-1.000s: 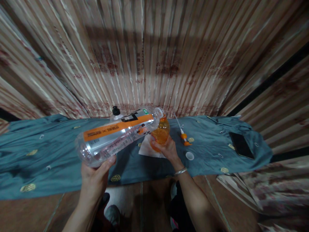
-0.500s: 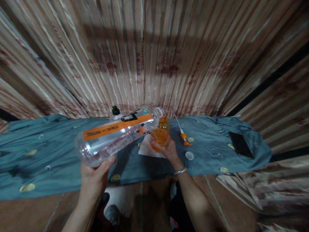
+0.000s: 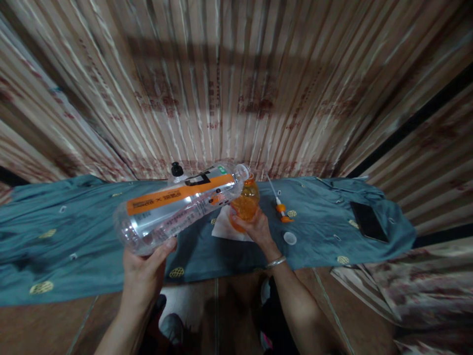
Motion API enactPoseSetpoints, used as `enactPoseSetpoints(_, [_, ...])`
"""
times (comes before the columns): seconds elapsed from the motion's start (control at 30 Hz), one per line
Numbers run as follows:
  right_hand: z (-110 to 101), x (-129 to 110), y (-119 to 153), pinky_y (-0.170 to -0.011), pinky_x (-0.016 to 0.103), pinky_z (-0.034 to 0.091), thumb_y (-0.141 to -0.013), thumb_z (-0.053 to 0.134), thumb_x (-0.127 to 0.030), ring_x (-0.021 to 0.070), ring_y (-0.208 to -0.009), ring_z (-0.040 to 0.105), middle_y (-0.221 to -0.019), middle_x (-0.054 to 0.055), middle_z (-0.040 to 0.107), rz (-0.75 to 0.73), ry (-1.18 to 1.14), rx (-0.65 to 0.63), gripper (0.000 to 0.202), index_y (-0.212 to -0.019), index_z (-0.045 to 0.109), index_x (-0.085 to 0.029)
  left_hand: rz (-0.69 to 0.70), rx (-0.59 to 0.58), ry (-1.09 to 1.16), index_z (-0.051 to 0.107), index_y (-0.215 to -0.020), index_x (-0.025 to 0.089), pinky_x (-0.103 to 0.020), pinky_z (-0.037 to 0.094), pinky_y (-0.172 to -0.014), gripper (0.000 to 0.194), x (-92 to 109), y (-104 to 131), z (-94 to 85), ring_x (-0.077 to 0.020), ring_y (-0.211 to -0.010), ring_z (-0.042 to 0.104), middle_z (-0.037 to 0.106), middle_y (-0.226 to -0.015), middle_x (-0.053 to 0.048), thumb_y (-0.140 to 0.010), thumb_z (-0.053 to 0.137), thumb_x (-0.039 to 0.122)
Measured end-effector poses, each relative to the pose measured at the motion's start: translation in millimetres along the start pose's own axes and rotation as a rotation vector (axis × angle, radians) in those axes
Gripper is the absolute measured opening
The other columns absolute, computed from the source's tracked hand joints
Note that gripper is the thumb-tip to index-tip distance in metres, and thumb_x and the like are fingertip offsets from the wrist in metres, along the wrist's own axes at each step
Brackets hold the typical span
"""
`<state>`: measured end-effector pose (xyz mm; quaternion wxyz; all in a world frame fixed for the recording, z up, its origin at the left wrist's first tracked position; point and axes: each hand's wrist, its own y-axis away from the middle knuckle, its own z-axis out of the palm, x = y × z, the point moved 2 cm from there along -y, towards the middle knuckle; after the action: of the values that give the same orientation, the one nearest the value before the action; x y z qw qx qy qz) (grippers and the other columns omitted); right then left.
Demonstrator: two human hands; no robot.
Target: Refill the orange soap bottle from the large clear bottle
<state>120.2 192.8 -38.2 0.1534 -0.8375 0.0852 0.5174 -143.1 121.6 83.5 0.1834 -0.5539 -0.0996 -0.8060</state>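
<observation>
A large clear plastic bottle (image 3: 185,202) with a silver and orange label lies tilted in my left hand (image 3: 148,268), which grips it near its base. Its open mouth points right, at the neck of an orange translucent bottle (image 3: 247,202). Around the lower part of that orange bottle, my right hand (image 3: 256,228) is closed. The orange bottle leans slightly and stands over a white tissue (image 3: 224,228). To its right lie an orange pump head with its tube (image 3: 281,212) and a small white cap (image 3: 290,238). Whether liquid is flowing I cannot make out.
A blue-green patterned cloth (image 3: 92,231) covers the long surface. Behind the clear bottle stands a bottle with a black top (image 3: 177,169). A black phone (image 3: 368,222) lies at the right. Pleated curtains (image 3: 236,88) hang close behind, and tiled floor shows in front.
</observation>
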Motion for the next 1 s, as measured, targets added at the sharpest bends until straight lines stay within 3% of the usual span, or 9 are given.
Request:
enactPoseSetpoints(0.33, [-0.2,2.4,-1.0,-0.108,0.050,0.066,-0.072,0.099,-0.042,0.0358,-0.122,0.082,-0.126,0.012,0.086,0.005,0.038,0.012,0.062,-0.124,0.071,-0.025,-0.007,0.009,0.001,0.070,-0.056,0.020,-0.015,0.056,-0.065,0.045,-0.7,-1.4,0.6,-0.0089,-0.067,0.065,0.074,-0.074,0.003,-0.031,0.107,0.018])
enactPoseSetpoints(1.0, [-0.6,3.6,-0.9,-0.108,0.051,0.066,-0.072,0.098,-0.044,0.0348,-0.121,0.082,-0.126,0.011,0.085,0.014,0.014,-0.001,0.065,-0.128,0.071,-0.025,0.010,0.000,-0.023,0.084,-0.076,0.023,-0.018,0.058,-0.067,0.045,-4.5,-2.2,-3.7,-0.0124,-0.068,0.068,0.078,-0.077,0.001,-0.036,0.107,0.022])
